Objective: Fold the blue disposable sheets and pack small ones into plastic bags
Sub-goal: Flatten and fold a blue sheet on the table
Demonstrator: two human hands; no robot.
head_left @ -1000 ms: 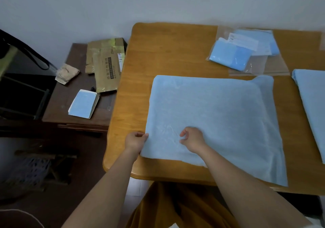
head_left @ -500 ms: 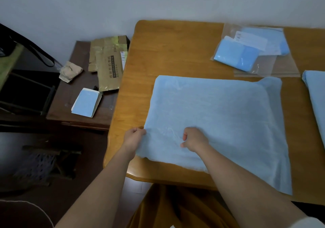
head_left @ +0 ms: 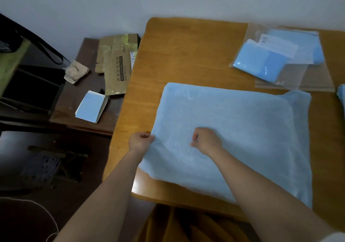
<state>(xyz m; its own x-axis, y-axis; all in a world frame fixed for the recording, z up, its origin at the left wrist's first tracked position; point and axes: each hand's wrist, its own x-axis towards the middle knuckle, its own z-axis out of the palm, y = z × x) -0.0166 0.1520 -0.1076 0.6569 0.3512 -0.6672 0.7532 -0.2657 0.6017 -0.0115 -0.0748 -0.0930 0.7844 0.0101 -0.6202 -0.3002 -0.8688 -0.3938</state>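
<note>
A large pale blue disposable sheet [head_left: 233, 135] lay spread over the wooden desk [head_left: 186, 59], filling the centre and lower right of the frame, with its near edge reaching the desk's front rim. The left hand [head_left: 141, 142] pinched the sheet's left edge at the lower centre-left of the frame, its fingers curled round the fabric, which rose slightly off the desk there. The right hand [head_left: 206, 141] sat just to the right of it, on top of the sheet, its fingers curled and gathering a small fold of the material. In the upper right of the frame, clear plastic bags [head_left: 291, 73] lay on the desk, well apart from the hands, and small folded blue sheets [head_left: 259, 62] with a white label [head_left: 278, 46] sat inside them. At the right edge of the frame, the corner of another blue sheet [head_left: 342, 97] just showed. To the left of the desk stood a lower dark side table [head_left: 74, 109], carrying flattened brown cardboard packaging [head_left: 115, 62], a stack of blue cards with white edges [head_left: 91, 106] and a crumpled beige scrap [head_left: 76, 71]. An orange-brown garment [head_left: 186, 226] showed at the bottom of the frame, below the desk's front rim.
</note>
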